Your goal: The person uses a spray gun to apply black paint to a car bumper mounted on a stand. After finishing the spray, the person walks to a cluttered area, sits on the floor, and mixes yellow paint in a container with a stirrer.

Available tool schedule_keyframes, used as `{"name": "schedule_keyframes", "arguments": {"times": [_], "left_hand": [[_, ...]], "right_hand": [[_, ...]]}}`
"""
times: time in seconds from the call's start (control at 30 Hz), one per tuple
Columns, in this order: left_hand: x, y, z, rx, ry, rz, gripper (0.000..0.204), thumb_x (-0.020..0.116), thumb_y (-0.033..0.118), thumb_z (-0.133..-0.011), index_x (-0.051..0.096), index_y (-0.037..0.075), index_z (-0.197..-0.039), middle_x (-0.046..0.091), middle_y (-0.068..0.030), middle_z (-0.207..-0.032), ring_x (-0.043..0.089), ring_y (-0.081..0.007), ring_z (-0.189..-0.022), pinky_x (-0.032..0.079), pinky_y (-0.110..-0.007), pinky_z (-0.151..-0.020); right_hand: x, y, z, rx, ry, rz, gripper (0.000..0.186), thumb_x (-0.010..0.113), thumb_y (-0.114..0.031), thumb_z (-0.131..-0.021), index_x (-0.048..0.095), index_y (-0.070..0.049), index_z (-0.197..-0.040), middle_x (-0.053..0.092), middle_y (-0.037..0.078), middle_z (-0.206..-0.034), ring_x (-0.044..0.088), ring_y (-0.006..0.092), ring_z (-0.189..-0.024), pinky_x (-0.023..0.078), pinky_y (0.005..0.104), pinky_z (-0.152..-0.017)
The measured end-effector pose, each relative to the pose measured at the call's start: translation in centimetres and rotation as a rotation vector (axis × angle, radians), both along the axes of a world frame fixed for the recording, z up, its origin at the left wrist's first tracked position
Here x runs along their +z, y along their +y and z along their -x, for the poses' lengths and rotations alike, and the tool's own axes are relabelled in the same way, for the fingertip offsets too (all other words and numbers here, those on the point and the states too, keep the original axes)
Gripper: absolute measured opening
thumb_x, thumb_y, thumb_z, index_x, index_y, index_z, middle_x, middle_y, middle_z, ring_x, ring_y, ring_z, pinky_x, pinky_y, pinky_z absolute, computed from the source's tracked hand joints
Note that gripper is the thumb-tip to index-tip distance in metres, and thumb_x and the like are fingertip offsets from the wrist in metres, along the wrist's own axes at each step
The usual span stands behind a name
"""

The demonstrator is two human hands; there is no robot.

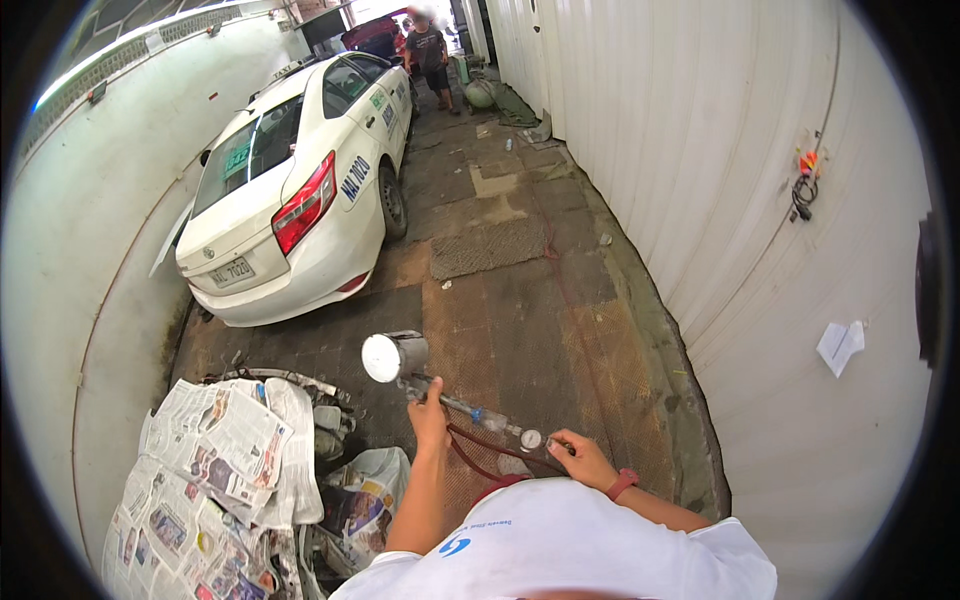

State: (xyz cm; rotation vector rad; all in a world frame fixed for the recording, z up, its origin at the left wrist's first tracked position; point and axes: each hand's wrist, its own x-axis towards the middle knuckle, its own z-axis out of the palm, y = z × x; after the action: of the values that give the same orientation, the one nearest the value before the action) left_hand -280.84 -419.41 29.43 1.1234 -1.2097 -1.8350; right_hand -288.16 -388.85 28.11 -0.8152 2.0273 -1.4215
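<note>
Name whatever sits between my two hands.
In the head view, a blue fitting and a round gauge sit in line between the left hand and the right hand.

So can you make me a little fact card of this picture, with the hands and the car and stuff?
Left hand: gripping a spray gun with a cup on it
Right hand: fingers at the fitting beside a round pressure gauge
Car: white taxi sedan, rear facing us
Lower left: newspaper sheets spread out
Far end: a standing person
</note>
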Motion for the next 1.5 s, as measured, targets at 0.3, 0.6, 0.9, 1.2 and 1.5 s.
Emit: {"name": "schedule_keyframes", "arguments": {"times": [0.3, 0.6, 0.9, 1.2, 1.5], "left_hand": [[2.1, -12.5, 13.1, 0.109, -0.095, 0.117, 0.051, 0.085, 0.036, -0.093, 0.065, -0.005, -0.114, 0.067, -0.0105, -0.104, 0.062, -0.0188, -0.092, 0.049, -0.036, -0.085], [-3.5, -16.1, 19.3, 0.588, -0.092, -0.017, 0.047, 0.089, 0.05, -0.084, 0.061, 0.011, -0.086, 0.061, -0.0005, -0.077, 0.054, -0.0111, -0.056, 0.035, -0.03, -0.048], [-2.4, -11.0, 24.3, 0.95, -0.219, -0.166, 0.045, 0.085, 0.043, -0.091, 0.061, 0.004, -0.087, 0.065, -0.0063, -0.091, 0.065, -0.0173, -0.075, 0.052, -0.034, -0.064], [-0.6, -7.9, 26.4, 1.259, -0.138, -0.104, 0.049, 0.077, 0.036, -0.094, 0.065, -0.01, -0.106, 0.066, -0.0131, -0.107, 0.066, -0.0246, -0.09, 0.054, -0.039, -0.082], [2.2, -7.4, 26.1, 1.181, -0.07, 0.024, 0.06, 0.078, 0.029, -0.093, 0.054, -0.015, -0.126, 0.061, -0.0199, -0.126, 0.064, -0.026, -0.107, 0.052, -0.04, -0.092]], "right_hand": [[2.8, -12.7, 12.5, 0.106, 0.164, 0.063, 0.029, 0.064, -0.029, -0.105, 0.063, -0.002, -0.117, 0.073, 0.02, -0.085, 0.074, 0.037, -0.077, 0.055, 0.0428, -0.067], [1.1, -20.4, 30.7, 0.527, 0.094, -0.051, 0.035, 0.063, -0.038, -0.104, 0.067, -0.005, -0.116, 0.072, 0.023, -0.087, 0.072, 0.0443, -0.081, 0.054, 0.0496, -0.071], [0.5, -25.5, 45.6, 0.913, 0.004, 0.002, 0.038, 0.064, -0.04, -0.103, 0.072, -0.006, -0.119, 0.075, 0.019, -0.092, 0.073, 0.04, -0.084, 0.054, 0.0486, -0.074], [2.3, -28.9, 49.0, 1.093, -0.024, -0.05, 0.036, 0.064, -0.038, -0.105, 0.071, -0.005, -0.117, 0.075, 0.017, -0.09, 0.07, 0.027, -0.075, 0.053, 0.0398, -0.069], [1.0, -30.8, 48.3, 1.198, -0.726, -0.4, 0.038, 0.059, -0.038, -0.11, 0.07, -0.002, -0.103, 0.05, -0.006, -0.073, 0.048, 0.0066, -0.066, 0.044, 0.0301, -0.061]]}}
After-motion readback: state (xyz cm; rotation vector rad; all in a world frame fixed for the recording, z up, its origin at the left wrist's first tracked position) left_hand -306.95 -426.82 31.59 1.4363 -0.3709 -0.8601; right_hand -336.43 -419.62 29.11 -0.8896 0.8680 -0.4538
